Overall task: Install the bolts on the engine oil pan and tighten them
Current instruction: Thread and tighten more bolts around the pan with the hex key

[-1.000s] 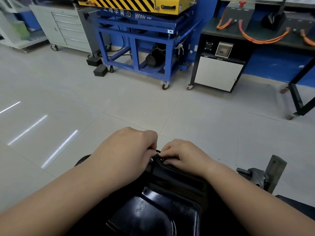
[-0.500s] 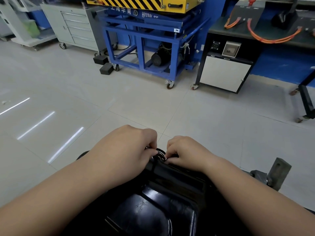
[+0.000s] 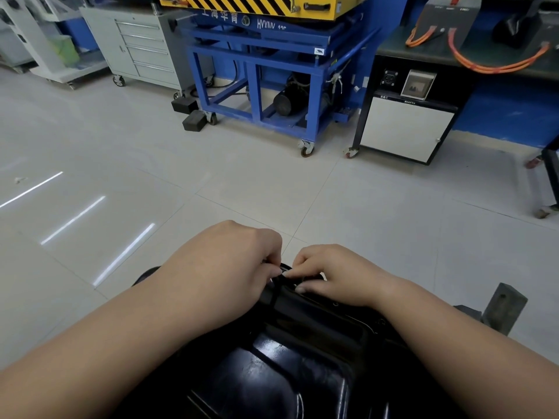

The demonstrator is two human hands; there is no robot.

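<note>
One glossy black, rounded oil pan (image 3: 287, 373); left hand (image 3: 220, 267) and right hand (image 3: 335, 276) curl at its far rim, whether gripping anything unclear.

Two hands are being counted: the left hand (image 3: 223, 261) and the right hand (image 3: 335, 273). One black oil pan (image 3: 296, 373) is being shown. One blue stand (image 3: 257, 83), one grey drawer cabinet (image 3: 142, 46), one white-doored cabinet (image 3: 405, 128), two black blocks (image 3: 195, 120) and two orange cables (image 3: 496, 66) are being seen.

A workshop: blue wheeled lift stand (image 3: 281, 71), grey tool cabinet (image 3: 142, 46), tiled floor (image 3: 211, 182)
</note>
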